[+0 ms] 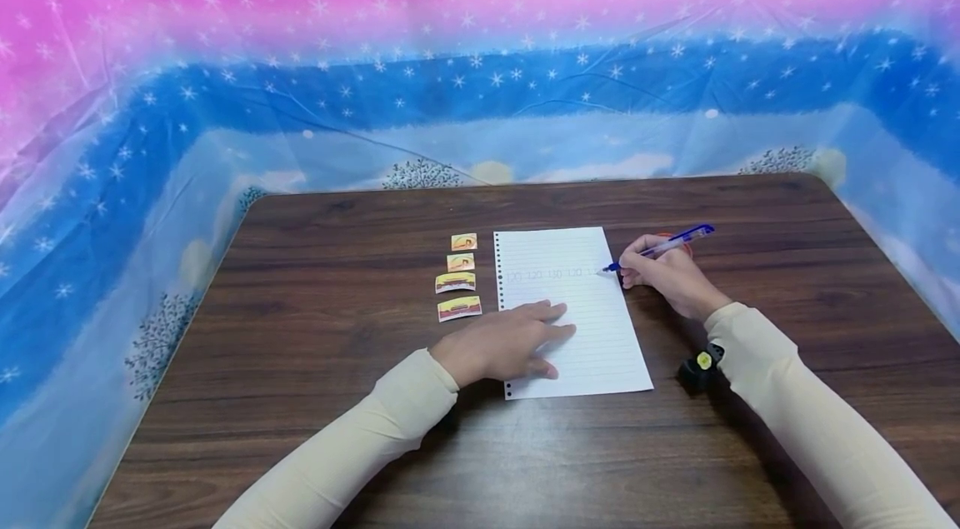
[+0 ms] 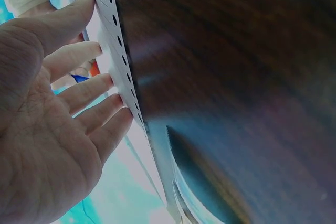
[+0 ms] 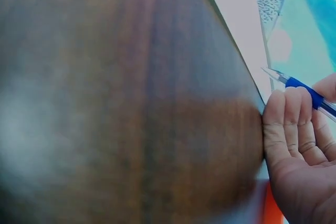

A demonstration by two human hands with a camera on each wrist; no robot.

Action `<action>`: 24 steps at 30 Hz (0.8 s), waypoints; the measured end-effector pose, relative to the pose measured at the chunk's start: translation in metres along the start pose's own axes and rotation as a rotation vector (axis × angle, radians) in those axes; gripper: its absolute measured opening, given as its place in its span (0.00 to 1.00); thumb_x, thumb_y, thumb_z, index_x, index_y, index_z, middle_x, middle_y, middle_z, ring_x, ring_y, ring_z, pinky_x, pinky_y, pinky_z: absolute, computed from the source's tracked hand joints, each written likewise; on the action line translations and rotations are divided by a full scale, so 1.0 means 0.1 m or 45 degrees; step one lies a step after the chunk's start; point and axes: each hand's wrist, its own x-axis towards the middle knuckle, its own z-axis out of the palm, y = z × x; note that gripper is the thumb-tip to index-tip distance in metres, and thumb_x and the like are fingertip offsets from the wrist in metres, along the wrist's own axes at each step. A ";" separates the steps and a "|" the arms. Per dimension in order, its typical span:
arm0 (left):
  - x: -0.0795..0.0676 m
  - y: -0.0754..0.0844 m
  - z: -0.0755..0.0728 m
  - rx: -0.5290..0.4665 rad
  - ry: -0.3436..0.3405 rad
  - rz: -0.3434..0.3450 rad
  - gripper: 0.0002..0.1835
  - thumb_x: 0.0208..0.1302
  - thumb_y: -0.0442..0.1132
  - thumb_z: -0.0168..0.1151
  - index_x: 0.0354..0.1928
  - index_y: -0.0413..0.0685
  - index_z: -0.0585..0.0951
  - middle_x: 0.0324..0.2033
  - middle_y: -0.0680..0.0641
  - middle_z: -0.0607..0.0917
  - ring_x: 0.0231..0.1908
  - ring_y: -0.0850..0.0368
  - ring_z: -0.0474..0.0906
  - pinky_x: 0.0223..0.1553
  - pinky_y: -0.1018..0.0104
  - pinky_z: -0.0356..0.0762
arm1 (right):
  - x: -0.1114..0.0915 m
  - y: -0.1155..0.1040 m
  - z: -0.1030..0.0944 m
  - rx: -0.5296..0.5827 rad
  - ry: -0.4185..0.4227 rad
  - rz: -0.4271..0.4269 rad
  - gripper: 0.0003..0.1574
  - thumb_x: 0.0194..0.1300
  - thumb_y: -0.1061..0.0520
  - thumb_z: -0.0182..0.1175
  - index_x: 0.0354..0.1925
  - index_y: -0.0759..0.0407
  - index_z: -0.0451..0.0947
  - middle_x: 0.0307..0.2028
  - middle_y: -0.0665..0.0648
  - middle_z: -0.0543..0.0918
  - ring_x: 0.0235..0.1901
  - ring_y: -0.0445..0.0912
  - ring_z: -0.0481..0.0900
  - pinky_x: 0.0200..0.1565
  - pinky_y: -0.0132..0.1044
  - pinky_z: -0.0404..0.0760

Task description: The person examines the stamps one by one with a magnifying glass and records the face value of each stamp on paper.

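A lined sheet of paper (image 1: 577,346) with punched holes down its left edge lies on the table. One row of handwritten figures, reading like "120" repeated, runs across its upper part. My right hand (image 1: 667,272) pinches a blue pen (image 1: 660,247), its tip at the right end of that row. In the right wrist view the pen's blue grip (image 3: 302,88) sits between thumb and fingers. With fingers spread, my left hand (image 1: 506,343) rests on the lower left of the sheet. The left wrist view shows its fingertips touching the paper (image 2: 123,59) near the holes.
Several small printed cards (image 1: 458,308) in yellow and red stand in a column left of the sheet. Partly behind the right hand is a red round object (image 1: 678,242). The wooden table (image 1: 322,346) meets a pink and blue snowflake cloth (image 1: 450,79) behind.
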 end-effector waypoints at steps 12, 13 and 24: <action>0.00 0.01 -0.01 -0.005 0.007 0.006 0.35 0.70 0.52 0.64 0.76 0.54 0.68 0.77 0.47 0.60 0.77 0.50 0.51 0.73 0.59 0.57 | -0.02 0.03 0.01 0.065 0.038 0.004 0.13 0.74 0.61 0.56 0.44 0.73 0.71 0.37 0.62 0.80 0.35 0.45 0.83 0.43 0.36 0.86; 0.00 0.01 -0.01 -0.006 0.006 0.005 0.35 0.70 0.52 0.64 0.76 0.54 0.68 0.77 0.47 0.60 0.77 0.50 0.51 0.73 0.59 0.57 | -0.02 0.02 0.01 0.055 0.039 0.003 0.13 0.75 0.61 0.56 0.44 0.73 0.71 0.37 0.62 0.80 0.35 0.45 0.83 0.43 0.36 0.86; 0.00 0.00 0.00 -0.015 0.007 0.000 0.35 0.71 0.52 0.63 0.76 0.54 0.68 0.77 0.47 0.60 0.77 0.50 0.51 0.73 0.59 0.57 | -0.01 0.02 0.01 0.005 0.019 0.016 0.13 0.75 0.61 0.56 0.45 0.73 0.72 0.38 0.62 0.80 0.35 0.44 0.83 0.42 0.35 0.85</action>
